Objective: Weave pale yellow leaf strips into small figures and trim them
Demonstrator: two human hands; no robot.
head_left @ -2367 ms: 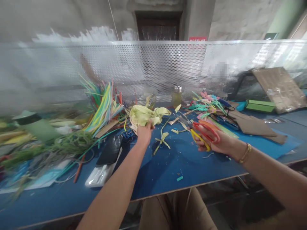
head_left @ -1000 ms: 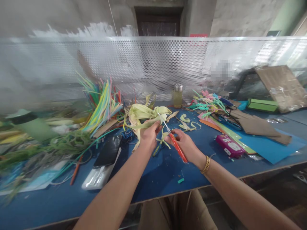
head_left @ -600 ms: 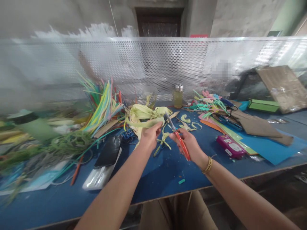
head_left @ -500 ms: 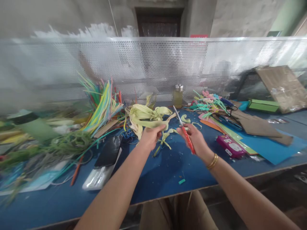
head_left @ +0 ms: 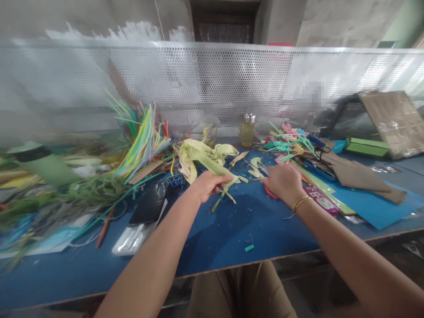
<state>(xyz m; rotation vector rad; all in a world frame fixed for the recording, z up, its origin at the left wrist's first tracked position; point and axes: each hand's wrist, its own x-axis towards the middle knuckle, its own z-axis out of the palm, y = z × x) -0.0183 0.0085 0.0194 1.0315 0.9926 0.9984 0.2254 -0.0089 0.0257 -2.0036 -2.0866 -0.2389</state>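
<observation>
My left hand [head_left: 212, 185] is closed on a pale green corn husk strip [head_left: 213, 165], pinched between thumb and fingers. Its other end runs back into a loose pile of corn husks [head_left: 188, 154]. To the right, my right hand [head_left: 284, 181] is palm down, low over the table, with curled fingers around red-handled scissors. The red scissors handle [head_left: 270, 192] shows under the palm; most of the scissors is hidden. Cut husk scraps [head_left: 255, 163] lie just beyond that hand, and narrow husk pieces [head_left: 228, 194] hang or lie beside my left hand.
A black phone [head_left: 149, 204] rests on a clear plastic pack at left, near bundled pipe cleaners [head_left: 142, 141]. A jar of yellowish liquid [head_left: 247, 132] stands at the back. Right of my hands are a purple case [head_left: 321, 199], a glue gun [head_left: 316, 142], coloured paper and cardboard [head_left: 356, 174].
My right hand has turned palm down and moved right with the scissors, lowering them towards the table. My left hand has shifted slightly, and the husk strip now slants down towards it.
</observation>
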